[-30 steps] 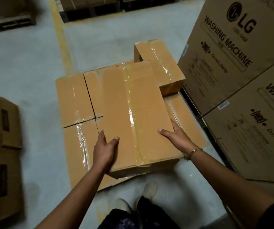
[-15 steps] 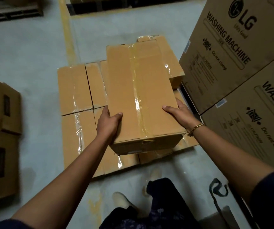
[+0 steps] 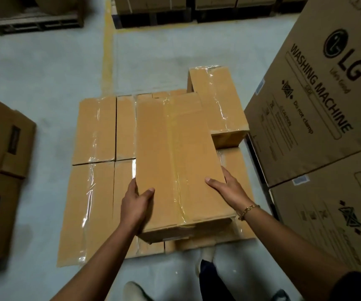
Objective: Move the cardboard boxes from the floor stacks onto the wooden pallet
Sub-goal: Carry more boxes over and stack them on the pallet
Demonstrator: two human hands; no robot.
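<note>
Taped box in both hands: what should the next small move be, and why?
Probably draw the taped box up and back toward the body. The left hand and right hand grip its near end; it hangs over the floor-level boxes, with a stacked box close at its far right, so lifting should clear both.

Bracelet point(image 3: 248, 210): gold chain, worn on right wrist.
Sleeve point(image 3: 357, 287): dark, short.
Trousers point(image 3: 212, 281): dark.
Shoes point(image 3: 135, 292): were pale.

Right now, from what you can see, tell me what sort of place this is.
Most likely a warehouse: large washing machine cartons stacked at right, a yellow floor line, and loaded pallets beyond.
</note>
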